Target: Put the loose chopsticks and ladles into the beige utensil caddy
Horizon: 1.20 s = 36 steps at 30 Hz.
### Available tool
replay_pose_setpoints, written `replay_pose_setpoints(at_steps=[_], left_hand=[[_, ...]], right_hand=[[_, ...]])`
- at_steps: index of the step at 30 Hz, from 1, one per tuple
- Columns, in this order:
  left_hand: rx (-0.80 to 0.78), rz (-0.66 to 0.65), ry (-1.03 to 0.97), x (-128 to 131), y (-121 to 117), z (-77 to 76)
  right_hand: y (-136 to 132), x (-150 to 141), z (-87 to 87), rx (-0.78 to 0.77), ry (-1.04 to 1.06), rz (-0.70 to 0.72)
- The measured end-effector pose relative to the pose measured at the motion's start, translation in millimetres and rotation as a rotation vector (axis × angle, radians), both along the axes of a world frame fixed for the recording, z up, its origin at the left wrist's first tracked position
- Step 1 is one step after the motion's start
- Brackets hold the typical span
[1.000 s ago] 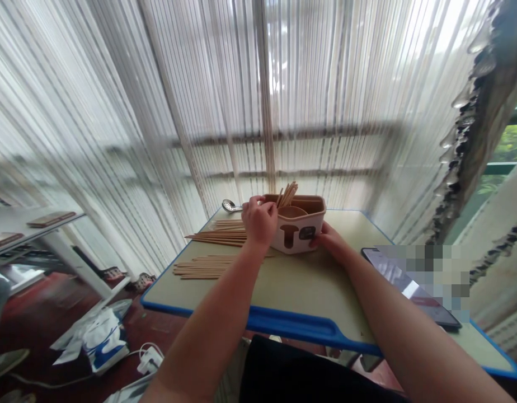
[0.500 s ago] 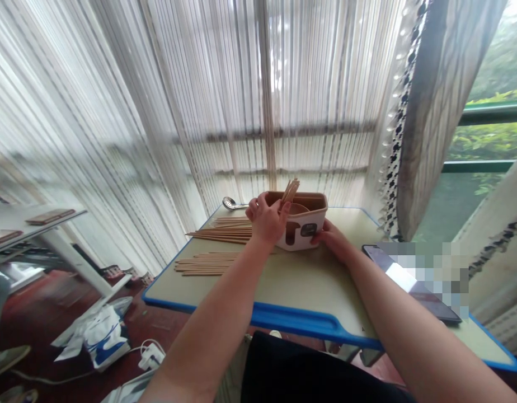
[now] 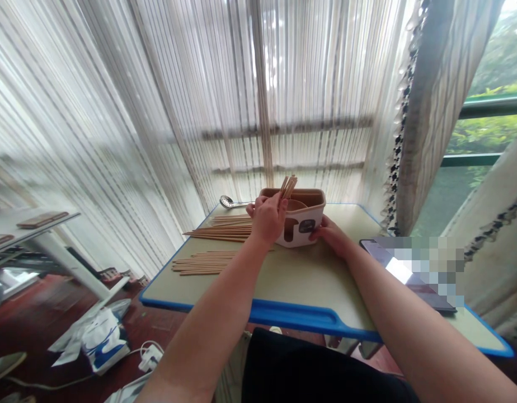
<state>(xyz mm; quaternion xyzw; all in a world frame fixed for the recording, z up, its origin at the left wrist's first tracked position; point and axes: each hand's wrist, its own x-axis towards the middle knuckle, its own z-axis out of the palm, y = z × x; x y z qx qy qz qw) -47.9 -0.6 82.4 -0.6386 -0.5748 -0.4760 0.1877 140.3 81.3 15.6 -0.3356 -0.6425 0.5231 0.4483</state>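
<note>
A white and brown utensil holder (image 3: 298, 230) with a dark label and a cut-out in its front stands on the table. My left hand (image 3: 267, 219) is at its left front, closed round a small bundle of chopsticks (image 3: 288, 186). Their upper ends rise above the holder's rim, and their lower ends are hidden. With its fingers wrapped against the holder's lower right side, my right hand (image 3: 328, 235) grips it. Left of my left hand lie darker pointed chopsticks (image 3: 219, 233), with thinner sticks (image 3: 233, 219) behind them. A row of lighter chopsticks (image 3: 203, 262) is nearer to me.
A slotted metal spoon (image 3: 227, 202) lies at the table's back left. On the right is a dark tablet-like device (image 3: 413, 280), partly blurred out. The table (image 3: 300, 280) has a blue edge. Curtains hang behind it; a white bag (image 3: 103, 338) and a cable are on the floor.
My left hand's fingers have come down a little at the holder's left rim, showing more of that rim. The right hand keeps its grip. The whole view has shifted slightly.
</note>
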Motion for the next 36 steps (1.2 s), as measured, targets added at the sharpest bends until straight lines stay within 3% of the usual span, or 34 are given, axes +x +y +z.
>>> replay_pose_setpoints(at_steps=[10, 18, 21, 24, 28, 31, 36], left_hand=[[-0.051, 0.002, 0.015, 1.2, -1.1, -0.9], [0.217, 0.008, -0.134, -10.9, -4.8, 13.6], [0.182, 0.040, -0.158, -19.9, -17.2, 17.8], [0.042, 0.126, -0.111, -30.2, -40.2, 6.5], [-0.222, 0.263, 0.008, -42.3, -72.8, -25.8], [-0.360, 0.272, 0.009, -44.0, -86.2, -43.8], [-0.475, 0.312, 0.086, -34.9, -88.5, -50.6]], right_hand=[[1.3, 1.9, -1.2, 0.021, -0.005, 0.017], [2.2, 2.5, 1.2, 0.032, -0.018, 0.029], [2.2, 1.2, 3.6, 0.020, -0.024, 0.026], [3.5, 0.8, 3.6, 0.009, -0.014, 0.023], [6.0, 1.5, 2.3, 0.004, -0.005, 0.043], [6.2, 2.6, 2.4, -0.013, -0.009, 0.059], [6.7, 6.4, 1.1, -0.018, -0.018, 0.084]])
